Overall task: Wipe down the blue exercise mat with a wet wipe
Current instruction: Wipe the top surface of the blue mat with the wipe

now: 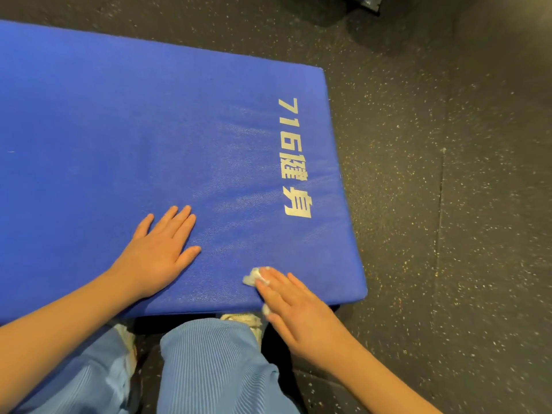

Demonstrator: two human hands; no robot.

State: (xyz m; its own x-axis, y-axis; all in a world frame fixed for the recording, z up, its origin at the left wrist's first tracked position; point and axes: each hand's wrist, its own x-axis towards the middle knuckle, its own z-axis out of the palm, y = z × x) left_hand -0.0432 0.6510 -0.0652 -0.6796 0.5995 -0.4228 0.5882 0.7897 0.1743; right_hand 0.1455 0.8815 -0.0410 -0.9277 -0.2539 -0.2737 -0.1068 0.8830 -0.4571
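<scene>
The blue exercise mat [125, 124] lies on the floor and fills the left and middle of the head view, with white lettering near its right edge. My left hand [158, 252] rests flat on the mat, fingers straight and spread. My right hand [292, 306] presses a crumpled white wet wipe [254, 276] onto the mat near its front right corner, with straight fingers on top of it. Most of the wipe is hidden under my fingers. A damp sheen shows on the mat between the lettering and my hands.
Dark speckled rubber flooring [448, 204] surrounds the mat on the right and at the back. My knees in light blue trousers [215, 369] and white shoes [242, 319] are at the mat's front edge. A dark object [363, 1] sits at the top edge.
</scene>
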